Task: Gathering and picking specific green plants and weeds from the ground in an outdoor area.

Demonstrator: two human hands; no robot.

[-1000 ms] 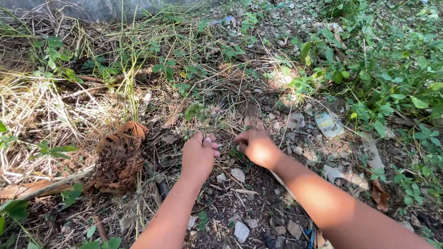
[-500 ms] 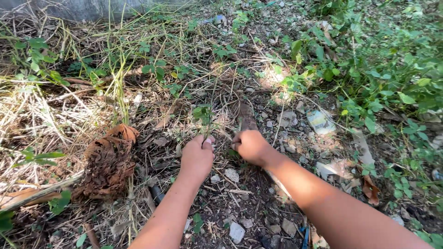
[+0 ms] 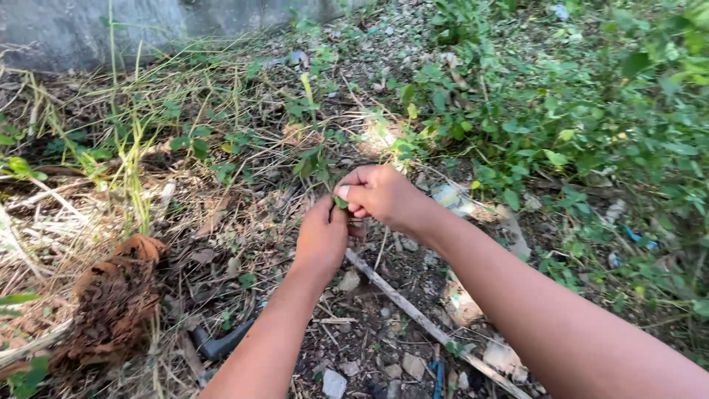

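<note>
A person's left hand (image 3: 321, 236) and right hand (image 3: 380, 193) both close on a small green weed (image 3: 316, 164), rooted just right of a brown dried leaf clump (image 3: 111, 295). Its thin, limp stem looks likely to snap; a low grip near the soil seems safest.

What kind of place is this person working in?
Most likely an overgrown, untended patch of ground outdoors, beside a concrete wall. Leafy weeds, dry grass and stony soil with litter scraps cover it. Both hands, left hand and right hand, grip a small green plant.
</note>
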